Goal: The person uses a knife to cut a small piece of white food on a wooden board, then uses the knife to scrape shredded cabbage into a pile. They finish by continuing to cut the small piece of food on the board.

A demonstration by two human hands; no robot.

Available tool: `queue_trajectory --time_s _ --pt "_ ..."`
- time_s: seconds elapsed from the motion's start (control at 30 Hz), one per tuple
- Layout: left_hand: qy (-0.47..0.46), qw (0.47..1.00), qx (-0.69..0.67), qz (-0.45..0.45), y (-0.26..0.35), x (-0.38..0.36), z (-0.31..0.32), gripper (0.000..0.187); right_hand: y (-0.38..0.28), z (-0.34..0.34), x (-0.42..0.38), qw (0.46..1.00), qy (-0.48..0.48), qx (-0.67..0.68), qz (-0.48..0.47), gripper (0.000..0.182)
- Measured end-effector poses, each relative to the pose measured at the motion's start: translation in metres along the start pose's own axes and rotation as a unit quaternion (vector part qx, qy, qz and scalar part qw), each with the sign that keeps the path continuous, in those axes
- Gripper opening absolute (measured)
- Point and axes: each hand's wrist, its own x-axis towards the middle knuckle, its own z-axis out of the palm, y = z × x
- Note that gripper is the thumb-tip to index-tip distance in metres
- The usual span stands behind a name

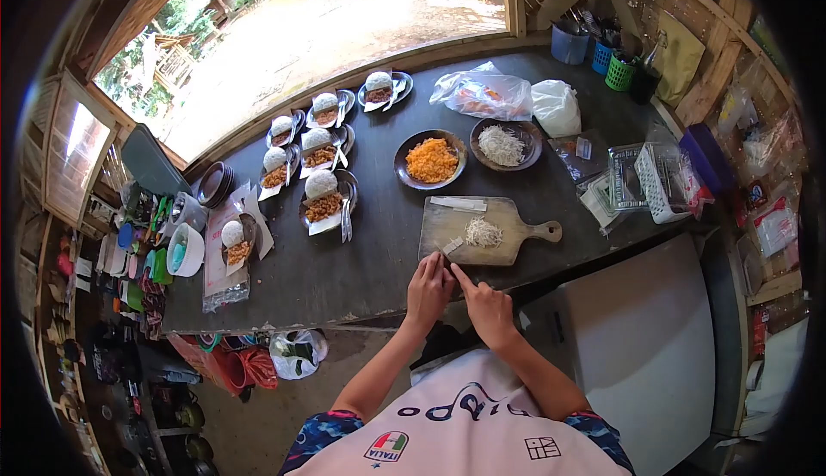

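Shirt (465, 437) at 6 o'clock, left hand (428, 291), right hand (490, 311) grips we can't tell, best tuck fingers, 7 o'clock of board (513, 244)

Pale shreds (483, 233) on wooden board (511, 233)

One head camera looks forward — and down.
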Motion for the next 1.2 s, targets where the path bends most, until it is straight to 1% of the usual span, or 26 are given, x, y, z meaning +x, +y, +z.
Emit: queue_trajectory --time_s 0.1,0.17,0.27,0.37,0.4,0.5,0.53,0.63,0.73,0.83,0.93,1.03,1.13,1.2 --pt "-0.029 0.999 -0.01 0.008 0.0 0.003 -0.01 0.036 -0.001 0.001 -0.008 1.0 -0.015 0.006 0.009 0.057" --pt "-0.026 0.999 -0.007 0.021 0.0 0.005 -0.012 0.036 0.0 0.002 -0.006 1.0 -0.013 0.009 0.009 0.057" --pt "-0.039 0.999 -0.004 0.033 -0.004 0.005 -0.013 0.037 0.0 0.013 0.003 1.0 0.009 0.017 0.001 0.057" --pt "-0.054 0.998 0.001 0.046 -0.01 0.007 -0.016 0.039 -0.002 0.008 0.001 1.0 0.013 0.016 -0.004 0.058" --pt "-0.058 0.997 0.002 0.051 -0.01 0.005 -0.017 0.04 -0.004 0.001 -0.002 1.0 -0.003 -0.005 -0.003 0.059" --pt "-0.065 0.997 -0.03 0.034 -0.012 0.003 -0.019 0.04 -0.004 0.002 -0.006 1.0 -0.025 -0.001 0.014 0.06" --pt "-0.064 0.997 -0.025 0.034 -0.012 0.002 -0.019 0.04 -0.003 0.002 -0.006 1.0 -0.024 0.002 0.014 0.061" --pt "-0.068 0.997 -0.019 0.031 -0.008 0.003 -0.019 0.04 -0.003 0.01 0.001 1.0 -0.015 -0.01 -0.006 0.079" --pt "-0.076 0.996 -0.019 0.029 -0.011 0.004 -0.021 0.04 -0.004 0.007 0.0 1.0 -0.007 -0.002 -0.01 0.079" --pt "-0.072 0.997 -0.022 0.033 -0.014 0.002 -0.02 0.04 -0.006 -0.01 -0.009 0.999 -0.052 -0.004 0.007 0.08" --pt "-0.067 0.997 -0.023 0.032 -0.013 0.003 -0.019 0.04 -0.003 -0.006 -0.01 0.999 -0.05 -0.011 0.008 0.08" --pt "-0.066 0.997 -0.026 0.029 -0.011 0.002 -0.019 0.039 -0.001 0.01 0.0 1.0 0.008 0.0 -0.007 0.06" --pt "-0.061 0.997 -0.024 0.029 -0.011 0.003 -0.018 0.039 -0.003 0.013 0.001 1.0 0.018 0.013 -0.003 0.062" --pt "-0.062 0.997 -0.028 0.021 -0.011 0.002 -0.018 0.039 -0.005 0.006 -0.006 1.0 0.0 0.004 0.006 0.062"
